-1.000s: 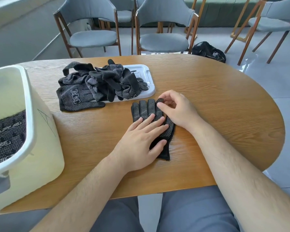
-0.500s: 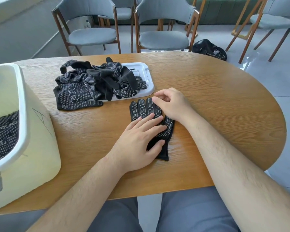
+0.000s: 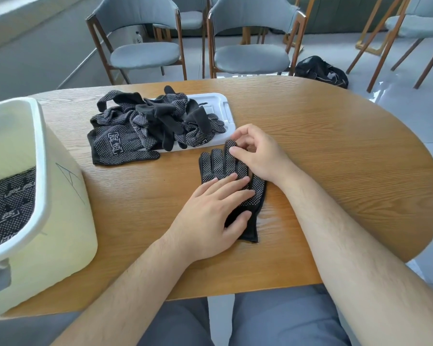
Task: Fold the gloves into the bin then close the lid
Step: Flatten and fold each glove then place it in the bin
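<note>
- Pressing down flat with straight, spread fingers, left hand (image 3: pixel 210 211) lay on the palm and cuff of the glove (image 3: pixel 219 166).
- Right hand (image 3: pixel 258 156) sat at 1 o'clock from the left one, fingers curled, a fingertip touching one of the glove's fingers; couldn't tell if it actually pinched the fabric.
- Glove lay dotted side up on the table (image 3: pixel 335 158), fingers pointing to 12 o'clock, cuff toward the person.
- Pile of gloves (image 3: pixel 155 121) was at 11 o'clock from the hands, heaped partly on a white lid (image 3: pixel 221 106) and partly on the wood.
- Bin (image 3: pixel 68 221) stood at 9 o'clock at the table edge, open on top, with folded gloves (image 3: pixel 8 203) inside.
- Chairs (image 3: pixel 250 56) were beyond the table at 12 o'clock; black bag (image 3: pixel 320 71) lay on the floor at 1 o'clock.
</note>
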`<action>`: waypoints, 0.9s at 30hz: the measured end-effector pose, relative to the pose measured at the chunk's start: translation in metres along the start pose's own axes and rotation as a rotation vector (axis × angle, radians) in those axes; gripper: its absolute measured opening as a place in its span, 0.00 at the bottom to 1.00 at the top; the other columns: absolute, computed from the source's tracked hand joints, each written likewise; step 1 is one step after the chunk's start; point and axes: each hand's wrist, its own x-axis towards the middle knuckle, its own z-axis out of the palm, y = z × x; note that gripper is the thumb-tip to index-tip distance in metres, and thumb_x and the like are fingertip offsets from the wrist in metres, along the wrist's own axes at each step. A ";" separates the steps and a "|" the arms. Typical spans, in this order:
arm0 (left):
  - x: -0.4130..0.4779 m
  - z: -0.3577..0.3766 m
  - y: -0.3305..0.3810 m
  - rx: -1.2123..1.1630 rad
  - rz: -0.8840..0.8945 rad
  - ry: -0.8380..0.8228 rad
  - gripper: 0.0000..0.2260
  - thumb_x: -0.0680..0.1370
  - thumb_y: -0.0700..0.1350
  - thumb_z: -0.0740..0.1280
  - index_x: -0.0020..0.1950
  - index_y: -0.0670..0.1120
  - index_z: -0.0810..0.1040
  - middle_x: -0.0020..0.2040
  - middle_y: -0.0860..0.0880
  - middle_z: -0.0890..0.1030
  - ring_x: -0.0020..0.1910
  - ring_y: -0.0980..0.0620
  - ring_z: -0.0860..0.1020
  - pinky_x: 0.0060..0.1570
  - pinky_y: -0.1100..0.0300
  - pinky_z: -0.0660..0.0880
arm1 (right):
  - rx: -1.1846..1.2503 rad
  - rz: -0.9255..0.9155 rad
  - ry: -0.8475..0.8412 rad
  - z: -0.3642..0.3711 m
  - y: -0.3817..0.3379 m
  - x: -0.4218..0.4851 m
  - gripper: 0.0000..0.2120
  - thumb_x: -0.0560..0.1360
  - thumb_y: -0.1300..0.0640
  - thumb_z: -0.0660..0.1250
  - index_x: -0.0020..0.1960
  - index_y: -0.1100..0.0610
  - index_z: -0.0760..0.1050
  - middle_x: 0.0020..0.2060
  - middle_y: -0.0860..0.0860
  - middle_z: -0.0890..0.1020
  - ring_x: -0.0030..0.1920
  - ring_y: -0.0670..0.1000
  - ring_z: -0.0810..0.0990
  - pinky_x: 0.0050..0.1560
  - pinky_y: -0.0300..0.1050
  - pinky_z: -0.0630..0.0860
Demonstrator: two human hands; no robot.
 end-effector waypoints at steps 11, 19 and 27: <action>-0.027 -0.019 0.000 -0.063 0.161 0.028 0.15 0.76 0.56 0.72 0.59 0.49 0.82 0.61 0.54 0.76 0.64 0.52 0.73 0.61 0.54 0.71 | -0.033 -0.024 0.045 0.004 0.002 0.003 0.11 0.75 0.47 0.74 0.57 0.42 0.79 0.49 0.41 0.82 0.55 0.43 0.80 0.63 0.49 0.76; -0.030 -0.014 0.000 -0.004 0.237 0.127 0.07 0.79 0.48 0.70 0.55 0.49 0.84 0.51 0.53 0.79 0.49 0.51 0.76 0.49 0.56 0.72 | -0.439 -0.219 0.089 0.014 -0.019 0.001 0.13 0.80 0.42 0.65 0.56 0.47 0.83 0.52 0.43 0.76 0.59 0.49 0.71 0.66 0.53 0.67; -0.042 -0.012 0.001 -0.043 0.222 0.146 0.08 0.81 0.46 0.69 0.58 0.49 0.83 0.54 0.53 0.79 0.51 0.52 0.76 0.47 0.56 0.73 | -0.503 -0.136 -0.110 0.018 -0.035 0.002 0.11 0.80 0.40 0.65 0.58 0.43 0.77 0.62 0.44 0.75 0.68 0.51 0.66 0.70 0.54 0.59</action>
